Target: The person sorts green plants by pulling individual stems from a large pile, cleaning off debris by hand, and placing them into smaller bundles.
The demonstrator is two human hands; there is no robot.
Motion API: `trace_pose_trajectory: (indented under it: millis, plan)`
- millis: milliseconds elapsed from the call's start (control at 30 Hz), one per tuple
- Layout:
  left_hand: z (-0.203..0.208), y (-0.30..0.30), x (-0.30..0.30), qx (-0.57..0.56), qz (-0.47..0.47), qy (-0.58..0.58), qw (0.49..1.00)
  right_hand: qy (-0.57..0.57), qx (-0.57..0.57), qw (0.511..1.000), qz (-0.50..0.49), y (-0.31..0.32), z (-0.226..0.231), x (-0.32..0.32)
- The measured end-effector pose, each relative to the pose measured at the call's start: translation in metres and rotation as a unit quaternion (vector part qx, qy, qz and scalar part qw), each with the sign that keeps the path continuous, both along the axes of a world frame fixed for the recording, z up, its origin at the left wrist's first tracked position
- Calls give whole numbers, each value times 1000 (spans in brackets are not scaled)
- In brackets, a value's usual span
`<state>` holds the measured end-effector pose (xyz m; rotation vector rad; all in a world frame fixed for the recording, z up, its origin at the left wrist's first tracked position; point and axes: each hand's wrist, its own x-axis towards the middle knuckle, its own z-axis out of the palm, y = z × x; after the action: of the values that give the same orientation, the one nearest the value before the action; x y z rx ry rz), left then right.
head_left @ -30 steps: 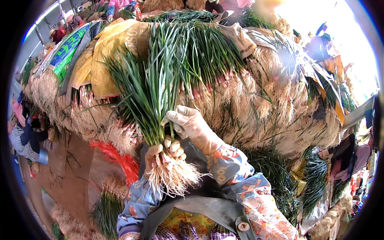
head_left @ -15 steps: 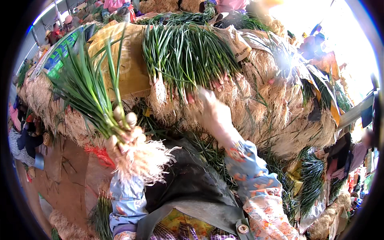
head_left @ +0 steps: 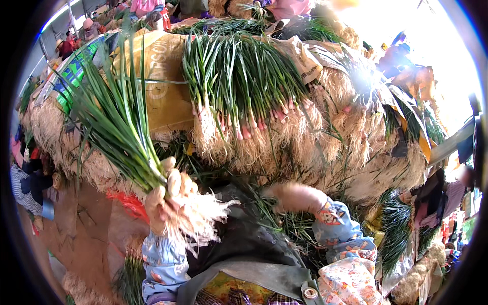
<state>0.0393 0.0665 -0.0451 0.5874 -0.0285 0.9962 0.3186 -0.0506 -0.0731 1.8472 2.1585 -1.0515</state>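
Observation:
My left hand (head_left: 161,203) is closed round a bunch of young green garlic (head_left: 119,119). Its long leaves fan up to the left, and pale stringy roots (head_left: 203,216) hang out below my fingers. Lower right of the pile, above loose green leaves (head_left: 295,229) by my apron, is my right hand (head_left: 295,197). Motion smears its fingers, so I cannot make out whether anything is in them. In front of both hands a row of green garlic (head_left: 244,76) lies on the heap, leaves away from me, pinkish stem bases and roots toward me.
A big root-fringed heap (head_left: 335,147) spans the area ahead, partly covered by a yellow-brown sack (head_left: 165,86). A dark apron (head_left: 234,239) covers my lap. Red plastic (head_left: 127,203) lies at the left. Another bundle of greens (head_left: 396,229) stands at the right. Other people are beyond the heap.
My right hand has drawn back from the row of green garlic, down toward my apron and slightly right. My left hand has shifted slightly right and down, still gripping the bunch.

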Motion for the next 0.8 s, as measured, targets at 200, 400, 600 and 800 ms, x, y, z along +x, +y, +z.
trace_pose_trajectory:
  millis: [200,400,600,800]
  plan:
    - [-18,-21,28,-112,-42,55,991,-65,329,878,-342,155,62,-6]
    - [-26,-24,27,-130,-45,221,966,123,276,852,-428,150,46,-18]
    - [-53,-27,38,-153,-60,373,913,55,517,829,-209,76,9,-100]
    - [-42,-32,46,-119,-70,214,967,497,192,697,-481,75,6,-97]
